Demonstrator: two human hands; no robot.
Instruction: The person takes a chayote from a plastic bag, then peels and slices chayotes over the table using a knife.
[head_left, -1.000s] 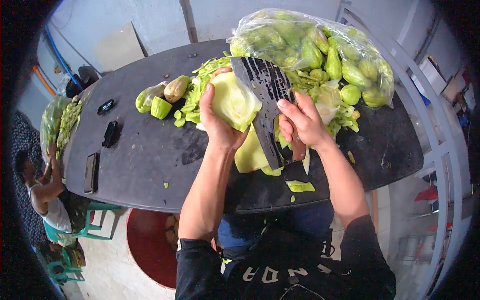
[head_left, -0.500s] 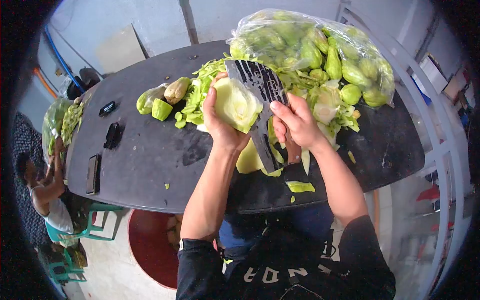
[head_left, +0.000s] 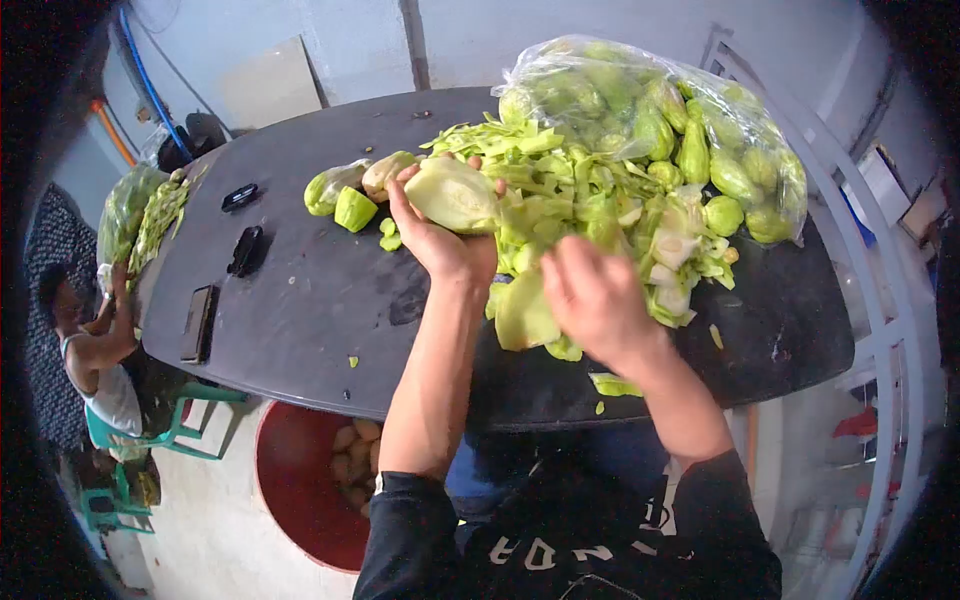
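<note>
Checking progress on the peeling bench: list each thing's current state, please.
Peeled chayote: skinless, held up in the left hand.
Right hand: blurred over the peel heap; grip unclear.
Plastic bag: full of unpeeled chayotes.
Red tub: under the table, holding peeled pieces.

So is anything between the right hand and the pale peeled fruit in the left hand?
Nothing solid: the left hand grips the pale peeled fruit, and the blurred right hand hangs over loose green peelings beside it.

Single head-worn view, looking steeply down, close over dark table (head_left: 300, 300)
</note>
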